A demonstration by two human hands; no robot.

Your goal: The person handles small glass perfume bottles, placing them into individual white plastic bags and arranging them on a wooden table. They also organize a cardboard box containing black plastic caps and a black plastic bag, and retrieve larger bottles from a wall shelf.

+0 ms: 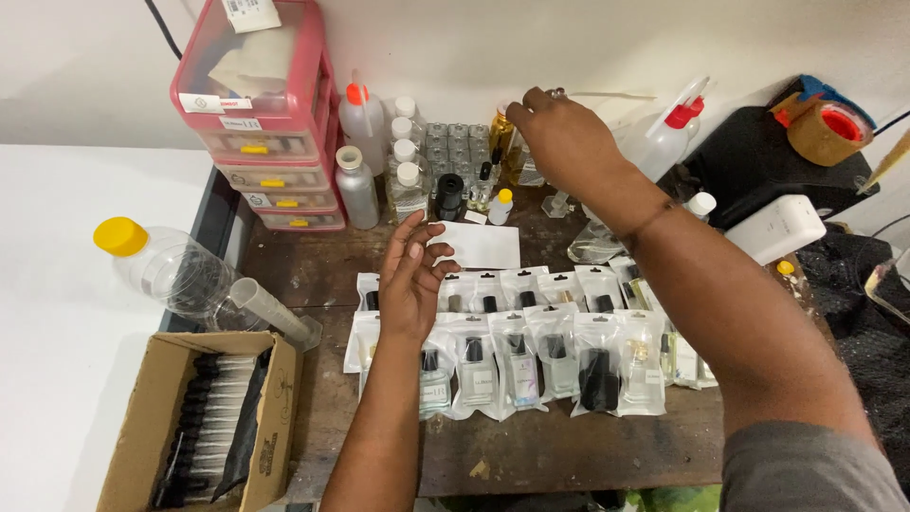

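- Left hand (409, 284) lies over the upper row of bagged perfume bottles (531, 356), fingers loosely spread, palm down, gripping nothing; fingertips sit just beside a blank white label sheet (482, 245)
- Right hand (561, 133) reaches to the back of the wooden table (540, 450), fingers curled down among the small bottles by an amber bottle (501, 133); cannot tell whether it grips anything
- Bagged bottles lie in two rows mid-table, between the two forearms; clear pouches, black caps mostly
- Back row: white-capped clear bottles (406, 152), grey bottle (356, 187), squeeze bottle with orange tip (361, 116), black cap (449, 195)
- Pink drawer unit (261, 114) at back left; large plastic bottle with yellow cap (166, 265) lies on its side at left, touching a measuring cylinder (273, 309)
- Cardboard box (133, 427) of black-topped sprayers at lower left
- Tape roll (823, 131) and white spray bottle (664, 137) at right
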